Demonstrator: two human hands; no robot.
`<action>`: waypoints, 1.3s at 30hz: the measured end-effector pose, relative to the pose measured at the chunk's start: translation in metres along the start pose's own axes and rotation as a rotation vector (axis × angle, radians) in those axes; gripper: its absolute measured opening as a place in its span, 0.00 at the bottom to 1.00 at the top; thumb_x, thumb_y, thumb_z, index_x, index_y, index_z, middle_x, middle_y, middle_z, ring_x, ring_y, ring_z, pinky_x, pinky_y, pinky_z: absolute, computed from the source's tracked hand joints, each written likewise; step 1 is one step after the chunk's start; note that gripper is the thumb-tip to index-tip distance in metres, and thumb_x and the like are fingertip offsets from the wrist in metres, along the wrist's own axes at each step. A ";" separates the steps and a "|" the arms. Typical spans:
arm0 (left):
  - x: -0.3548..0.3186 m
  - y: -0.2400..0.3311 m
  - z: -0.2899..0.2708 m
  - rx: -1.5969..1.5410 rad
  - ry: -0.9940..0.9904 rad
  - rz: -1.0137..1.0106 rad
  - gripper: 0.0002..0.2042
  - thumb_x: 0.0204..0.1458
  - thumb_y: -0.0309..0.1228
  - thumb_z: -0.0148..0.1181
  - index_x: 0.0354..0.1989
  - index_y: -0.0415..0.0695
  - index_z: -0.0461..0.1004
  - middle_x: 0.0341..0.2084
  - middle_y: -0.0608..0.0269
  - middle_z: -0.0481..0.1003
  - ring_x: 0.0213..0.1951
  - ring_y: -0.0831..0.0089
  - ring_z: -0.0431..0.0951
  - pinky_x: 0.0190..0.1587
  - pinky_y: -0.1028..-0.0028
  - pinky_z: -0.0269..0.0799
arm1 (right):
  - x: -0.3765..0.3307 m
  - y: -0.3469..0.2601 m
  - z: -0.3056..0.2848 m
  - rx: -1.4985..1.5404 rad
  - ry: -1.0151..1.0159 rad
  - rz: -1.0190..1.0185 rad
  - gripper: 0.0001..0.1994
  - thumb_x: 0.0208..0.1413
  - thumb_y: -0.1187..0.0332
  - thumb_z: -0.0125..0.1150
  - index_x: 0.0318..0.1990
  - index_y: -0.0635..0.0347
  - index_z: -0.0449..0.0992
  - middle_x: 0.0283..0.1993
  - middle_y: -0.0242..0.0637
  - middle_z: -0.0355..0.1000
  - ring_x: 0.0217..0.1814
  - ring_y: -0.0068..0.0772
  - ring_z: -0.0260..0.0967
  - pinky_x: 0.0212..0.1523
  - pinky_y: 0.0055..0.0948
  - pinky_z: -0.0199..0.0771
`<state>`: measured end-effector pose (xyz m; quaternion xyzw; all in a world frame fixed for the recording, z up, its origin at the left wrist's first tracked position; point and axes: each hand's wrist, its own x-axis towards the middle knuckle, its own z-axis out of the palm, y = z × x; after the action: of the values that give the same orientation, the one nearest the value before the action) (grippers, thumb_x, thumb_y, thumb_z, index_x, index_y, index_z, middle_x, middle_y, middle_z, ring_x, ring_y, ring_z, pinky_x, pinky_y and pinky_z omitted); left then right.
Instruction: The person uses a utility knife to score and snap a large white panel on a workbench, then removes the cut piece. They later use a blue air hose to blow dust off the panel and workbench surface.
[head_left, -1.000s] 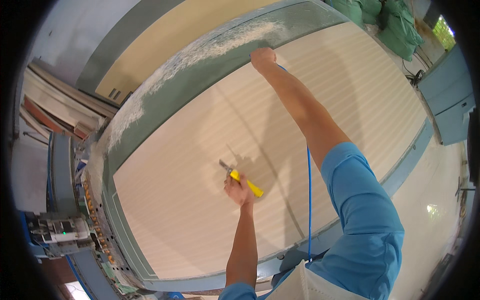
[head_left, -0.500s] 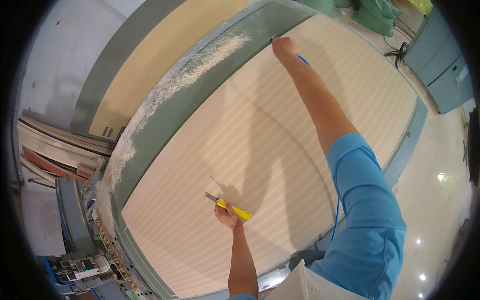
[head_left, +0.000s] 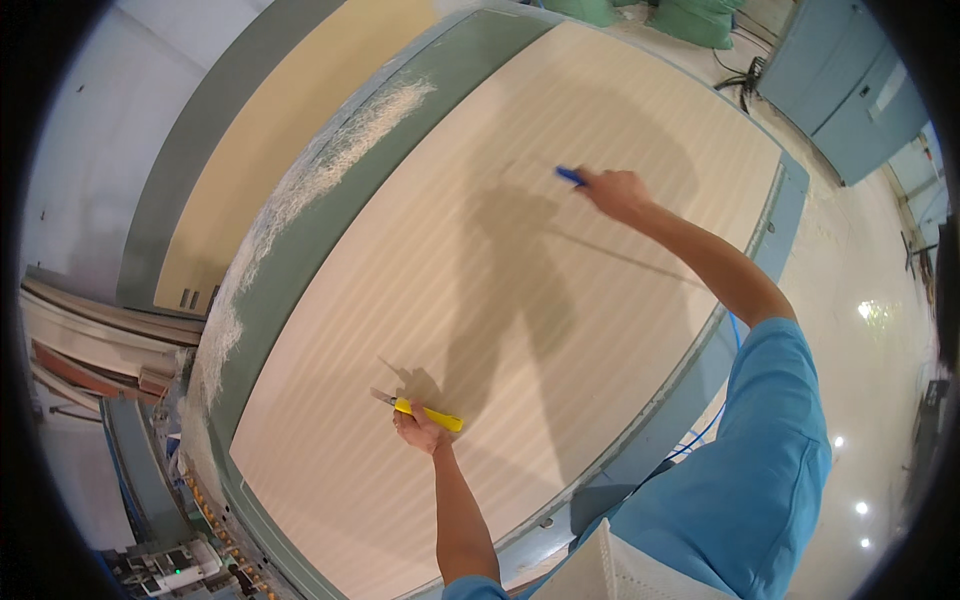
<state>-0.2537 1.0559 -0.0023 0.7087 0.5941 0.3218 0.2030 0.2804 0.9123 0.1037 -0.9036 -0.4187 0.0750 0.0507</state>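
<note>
Yellow knife [head_left: 434, 414] lies gripped in the left hand [head_left: 420, 432], blue tool [head_left: 570, 176] in the clenched right hand [head_left: 616, 192].

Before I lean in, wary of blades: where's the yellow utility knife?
In the head view's lower left, the yellow utility knife is in the left hand, over the pale panel.

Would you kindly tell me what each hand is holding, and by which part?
Left hand: a yellow knife, by its handle. Right hand: a blue object, its gripped part hidden.
</note>
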 end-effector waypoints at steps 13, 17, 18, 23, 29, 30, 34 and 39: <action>0.001 -0.010 0.003 -0.019 0.045 -0.006 0.16 0.56 0.40 0.55 0.38 0.36 0.76 0.34 0.50 0.75 0.38 0.49 0.72 0.42 0.55 0.66 | 0.105 0.087 0.009 1.345 0.280 0.563 0.21 0.63 0.46 0.52 0.39 0.56 0.70 0.15 0.33 0.61 0.10 0.27 0.58 0.11 0.30 0.59; 0.002 -0.002 -0.001 -0.013 0.002 0.035 0.16 0.56 0.40 0.54 0.39 0.37 0.76 0.35 0.51 0.75 0.39 0.50 0.72 0.43 0.56 0.66 | 0.181 -0.037 0.034 1.611 0.072 0.474 0.22 0.64 0.45 0.51 0.34 0.57 0.68 0.15 0.33 0.62 0.11 0.28 0.60 0.11 0.32 0.61; 0.003 0.001 -0.003 -0.002 -0.010 0.028 0.16 0.56 0.40 0.54 0.39 0.37 0.76 0.35 0.51 0.75 0.40 0.50 0.72 0.44 0.56 0.66 | 0.195 -0.068 0.043 1.657 0.014 0.449 0.22 0.64 0.45 0.50 0.32 0.56 0.67 0.15 0.33 0.62 0.11 0.29 0.60 0.11 0.32 0.61; 0.001 0.012 -0.005 -0.013 0.004 -0.013 0.18 0.58 0.42 0.51 0.38 0.38 0.76 0.36 0.56 0.74 0.42 0.53 0.71 0.46 0.59 0.65 | 0.230 -0.205 0.088 1.768 -0.313 0.375 0.23 0.65 0.45 0.49 0.29 0.55 0.66 0.15 0.33 0.62 0.11 0.30 0.60 0.11 0.34 0.62; 0.000 0.007 -0.005 0.034 -0.028 -0.018 0.19 0.59 0.44 0.50 0.37 0.38 0.77 0.39 0.56 0.74 0.43 0.54 0.70 0.48 0.59 0.63 | 0.221 -0.315 0.117 1.766 -0.446 0.318 0.24 0.66 0.46 0.47 0.29 0.58 0.66 0.15 0.34 0.63 0.11 0.31 0.60 0.11 0.34 0.60; 0.001 0.006 -0.005 0.050 -0.017 -0.017 0.18 0.59 0.43 0.50 0.37 0.38 0.77 0.41 0.56 0.74 0.43 0.54 0.70 0.48 0.59 0.63 | 0.222 -0.320 0.114 1.755 -0.356 0.382 0.24 0.66 0.46 0.46 0.29 0.59 0.67 0.15 0.35 0.63 0.11 0.31 0.60 0.11 0.35 0.61; 0.001 0.008 -0.005 0.052 -0.035 -0.031 0.18 0.59 0.42 0.49 0.37 0.38 0.77 0.44 0.55 0.75 0.44 0.54 0.70 0.48 0.59 0.63 | 0.234 -0.293 0.097 1.685 0.186 0.611 0.25 0.66 0.48 0.44 0.30 0.64 0.69 0.16 0.39 0.65 0.11 0.37 0.63 0.12 0.36 0.64; -0.001 0.011 -0.005 0.057 -0.006 -0.013 0.18 0.58 0.43 0.51 0.37 0.38 0.77 0.43 0.54 0.74 0.45 0.53 0.71 0.50 0.58 0.63 | 0.247 -0.236 0.089 1.781 0.360 0.691 0.25 0.67 0.48 0.42 0.33 0.65 0.69 0.19 0.43 0.67 0.13 0.41 0.64 0.14 0.39 0.66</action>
<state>-0.2494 1.0526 0.0084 0.7111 0.6072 0.3013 0.1865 0.2459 1.2557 0.0295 -0.6055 0.0939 0.2359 0.7542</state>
